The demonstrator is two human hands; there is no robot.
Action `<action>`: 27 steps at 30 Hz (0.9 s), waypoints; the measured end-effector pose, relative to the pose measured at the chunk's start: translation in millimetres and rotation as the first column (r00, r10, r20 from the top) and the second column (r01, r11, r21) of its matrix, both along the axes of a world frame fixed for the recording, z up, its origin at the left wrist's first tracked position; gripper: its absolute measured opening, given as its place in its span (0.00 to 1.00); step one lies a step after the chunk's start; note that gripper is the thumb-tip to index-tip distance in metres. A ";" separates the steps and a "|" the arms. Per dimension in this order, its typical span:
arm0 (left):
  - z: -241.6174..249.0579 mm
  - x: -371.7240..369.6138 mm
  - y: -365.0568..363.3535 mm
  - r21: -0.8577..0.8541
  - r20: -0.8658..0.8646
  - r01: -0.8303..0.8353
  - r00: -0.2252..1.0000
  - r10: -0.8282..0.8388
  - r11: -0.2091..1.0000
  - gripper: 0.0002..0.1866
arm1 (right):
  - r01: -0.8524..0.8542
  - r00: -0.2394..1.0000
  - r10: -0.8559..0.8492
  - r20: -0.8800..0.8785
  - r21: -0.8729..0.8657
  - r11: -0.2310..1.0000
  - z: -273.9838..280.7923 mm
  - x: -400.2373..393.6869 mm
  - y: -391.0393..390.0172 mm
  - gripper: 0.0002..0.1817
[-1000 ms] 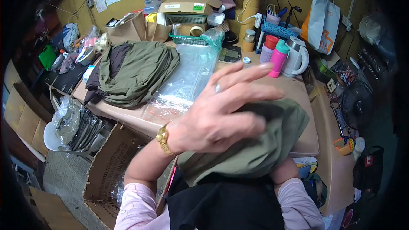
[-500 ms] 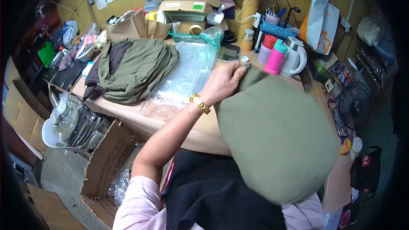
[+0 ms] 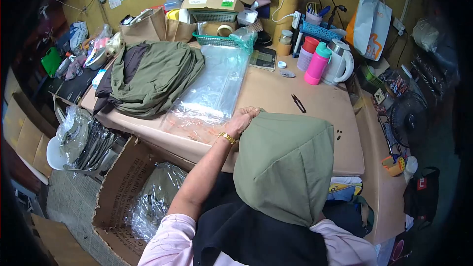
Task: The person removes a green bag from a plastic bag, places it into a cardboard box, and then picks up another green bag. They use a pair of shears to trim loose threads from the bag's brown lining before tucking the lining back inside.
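Note:
My left hand (image 3: pixel 242 121), with a gold watch at the wrist, pinches the upper left edge of an olive-green seamed cloth piece (image 3: pixel 282 165). The cloth hangs in a rounded, hood-like shape over the table's front edge, in front of my body. My right hand is hidden behind or inside the cloth; only the sleeve shows below it. Beyond the cloth lie black thread snips (image 3: pixel 298 103) on the table (image 3: pixel 266 86). Left of my left hand is a stack of clear plastic bags (image 3: pixel 209 86).
A heap of olive-green cloth (image 3: pixel 157 76) lies at the table's left. A cardboard box (image 3: pixel 116 192) with plastic-wrapped goods stands below on the left. A pink bottle (image 3: pixel 318 64) and a kettle (image 3: pixel 340 61) stand at the back right, a fan (image 3: pixel 409 116) farther right.
My left hand has come down and nearer with the cloth's edge. The cloth has turned from a broad flat face to a seamed, rounded shape, uncovering the snips and tabletop.

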State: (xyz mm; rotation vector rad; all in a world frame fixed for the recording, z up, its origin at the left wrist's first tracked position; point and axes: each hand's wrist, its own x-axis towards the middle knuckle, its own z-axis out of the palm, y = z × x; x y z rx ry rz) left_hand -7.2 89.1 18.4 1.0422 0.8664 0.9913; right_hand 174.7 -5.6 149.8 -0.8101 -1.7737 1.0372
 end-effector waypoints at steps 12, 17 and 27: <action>58.5 -33.0 -19.8 0.704 0.142 -0.532 0.755 0.641 0.471 0.05 | 0.024 0.997 -0.024 0.066 0.013 1.000 11.8 14.8 -2.0 0.25; 191.9 -12.1 -191.3 0.980 -0.157 0.187 0.939 0.306 -0.071 0.05 | -0.011 0.974 -0.011 0.225 0.098 0.995 41.2 21.1 15.8 0.25; 255.0 -91.3 -120.0 0.868 -0.080 -0.115 0.928 0.364 0.484 0.13 | -0.278 0.833 0.150 0.533 0.169 0.945 79.8 10.8 67.9 0.26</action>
